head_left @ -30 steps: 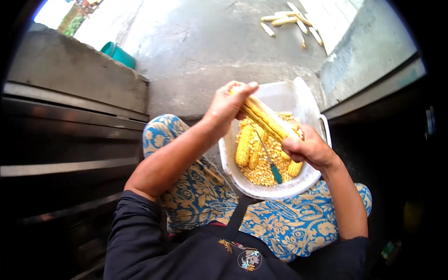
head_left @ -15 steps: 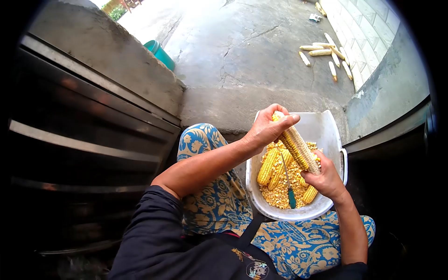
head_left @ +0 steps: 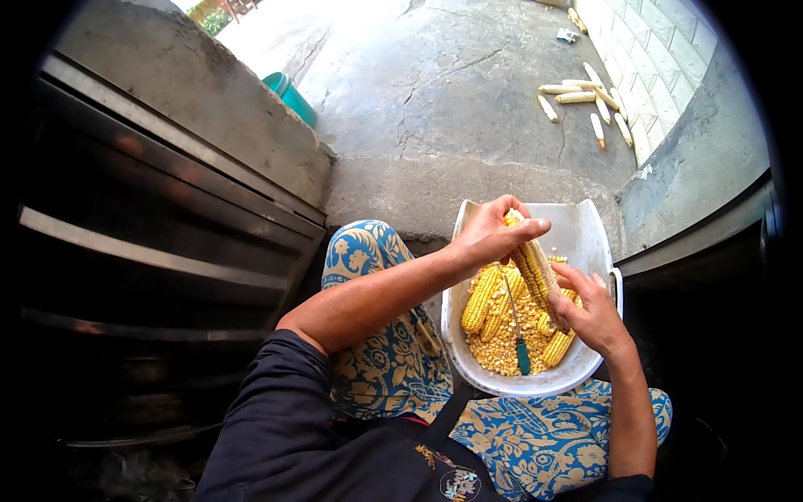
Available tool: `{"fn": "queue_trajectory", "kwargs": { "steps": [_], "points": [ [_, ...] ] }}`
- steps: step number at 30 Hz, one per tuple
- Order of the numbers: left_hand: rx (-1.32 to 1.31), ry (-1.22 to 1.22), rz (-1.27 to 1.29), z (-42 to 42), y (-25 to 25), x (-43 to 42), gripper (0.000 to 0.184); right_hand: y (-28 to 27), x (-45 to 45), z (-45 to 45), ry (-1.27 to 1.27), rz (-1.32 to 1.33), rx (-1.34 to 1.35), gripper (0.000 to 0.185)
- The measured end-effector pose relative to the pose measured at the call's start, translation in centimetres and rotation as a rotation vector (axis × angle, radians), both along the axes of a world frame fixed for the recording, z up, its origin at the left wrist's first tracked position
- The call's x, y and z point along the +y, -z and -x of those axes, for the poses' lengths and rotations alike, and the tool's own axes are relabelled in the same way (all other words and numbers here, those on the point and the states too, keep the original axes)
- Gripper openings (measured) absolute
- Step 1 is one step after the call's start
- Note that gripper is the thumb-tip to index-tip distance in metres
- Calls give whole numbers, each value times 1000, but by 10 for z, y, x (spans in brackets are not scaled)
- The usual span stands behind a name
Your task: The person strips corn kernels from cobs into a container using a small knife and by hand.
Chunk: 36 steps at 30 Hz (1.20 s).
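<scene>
A partly shelled corn cob slants over the tub, with yellow rows on its left side and a pale bare strip on its right. My left hand is wrapped round its upper end, thumb laid across it. Lower down, my right hand holds the cob between thumb and fingers, its fingers loosened. Beneath them, the white tub contains loose corn kernels, whole yellow corn ears and a green-handled screwdriver-like tool, its thin metal shaft pointing up and away.
Several bare cobs lie on the concrete floor by the tiled wall. A teal bucket stands at the back left beside the low wall. A dark metal door borders the left side.
The cob has shifted slightly right and turned, showing more yellow kernels and less of its bare side. My right hand's fingers have loosened and spread along it.
</scene>
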<state>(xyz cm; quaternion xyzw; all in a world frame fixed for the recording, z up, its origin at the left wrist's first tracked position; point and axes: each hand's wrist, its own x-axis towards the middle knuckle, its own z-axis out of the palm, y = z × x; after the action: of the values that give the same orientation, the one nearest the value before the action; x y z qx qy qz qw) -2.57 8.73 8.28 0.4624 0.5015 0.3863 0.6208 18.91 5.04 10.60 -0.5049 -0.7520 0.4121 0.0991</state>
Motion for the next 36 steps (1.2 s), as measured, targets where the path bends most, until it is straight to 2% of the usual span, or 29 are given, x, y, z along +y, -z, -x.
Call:
{"fn": "queue_trajectory", "kwargs": {
  "steps": [1,3,7,10,12,19,21,25,27,29,30,32,34,36],
  "points": [
    [-5,18,17,0,0,0,40,1,-2,2,1,0,1,53],
    [-9,36,34,-1,1,-1,40,7,-6,5,38,127,257,48],
    [-65,60,73,-4,4,-2,40,12,-9,8,6,40,253,45],
    [-79,48,92,-5,4,-3,39,13,-10,9,80,131,255,42],
    [-77,38,98,-6,4,-3,38,18,-12,9,65,-110,280,40],
    [-90,23,95,-5,0,-2,38,20,-14,15,104,-206,288,36],
    [-87,31,98,-4,1,-2,38,30,-11,10,152,-179,387,35],
    [-33,74,93,2,-10,-1,39,24,-10,10,200,-49,401,35],
    [14,128,119,4,-12,-1,41,13,-10,10,216,188,498,36],
    [226,75,-168,3,-8,0,46,12,-9,9,194,166,485,37],
    [228,75,-168,4,-9,1,46,11,-8,9,173,148,467,39],
    [488,-89,-657,8,-11,2,49,7,-6,8,193,236,494,40],
    [438,-86,-711,10,-40,-8,44,2,-3,6,235,414,599,41],
    [-226,156,-358,3,-77,-29,38,1,-2,7,242,444,635,41]
  ]
}}
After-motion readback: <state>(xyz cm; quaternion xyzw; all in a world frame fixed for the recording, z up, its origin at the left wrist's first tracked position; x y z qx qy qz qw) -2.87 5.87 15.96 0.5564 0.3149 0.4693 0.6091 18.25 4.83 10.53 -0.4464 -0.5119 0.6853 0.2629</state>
